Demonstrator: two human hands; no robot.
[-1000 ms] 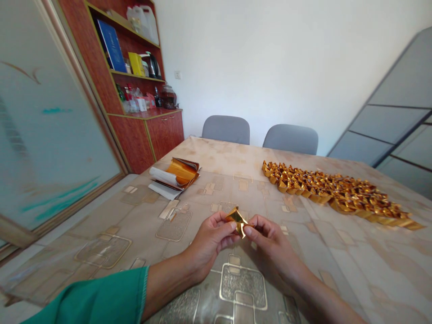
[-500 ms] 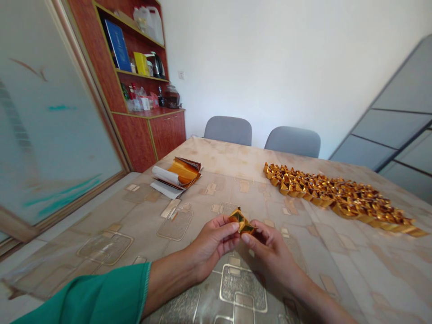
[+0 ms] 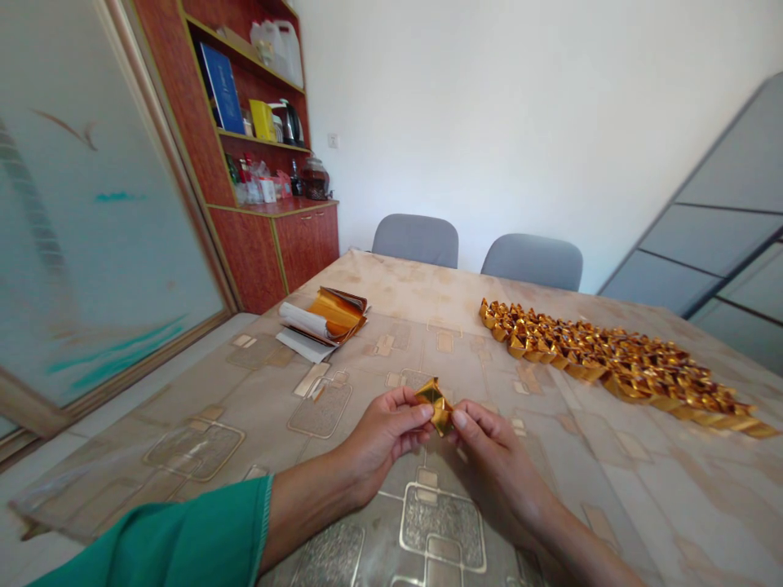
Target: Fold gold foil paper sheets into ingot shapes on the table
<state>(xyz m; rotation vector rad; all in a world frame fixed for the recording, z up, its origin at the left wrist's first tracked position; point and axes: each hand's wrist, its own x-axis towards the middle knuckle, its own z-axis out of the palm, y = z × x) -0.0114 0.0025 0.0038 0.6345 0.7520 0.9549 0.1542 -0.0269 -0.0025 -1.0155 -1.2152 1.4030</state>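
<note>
A small piece of folded gold foil paper (image 3: 438, 408) is held above the near part of the table, between both hands. My left hand (image 3: 391, 424) pinches its left side, with the thumb in front and the fingers curled behind. On its right edge, my right hand (image 3: 486, 436) grips with thumb and fingers. Rows of folded gold paper ingots (image 3: 599, 355) stand close together on the right side of the table. To the left lies a loose, curled stack of gold-and-white foil paper sheets (image 3: 333, 318).
A patterned cloth covers the table (image 3: 391, 277). Two grey chairs (image 3: 416, 239) (image 3: 532, 259) stand at its far side. A red-brown cabinet (image 3: 269, 236) with bottles and boxes is at the back left, beside a frosted glass door (image 3: 103, 196).
The right thumb has moved up onto the front of the folded foil paper, whose right part has turned and drawn in. The view has shifted slightly.
</note>
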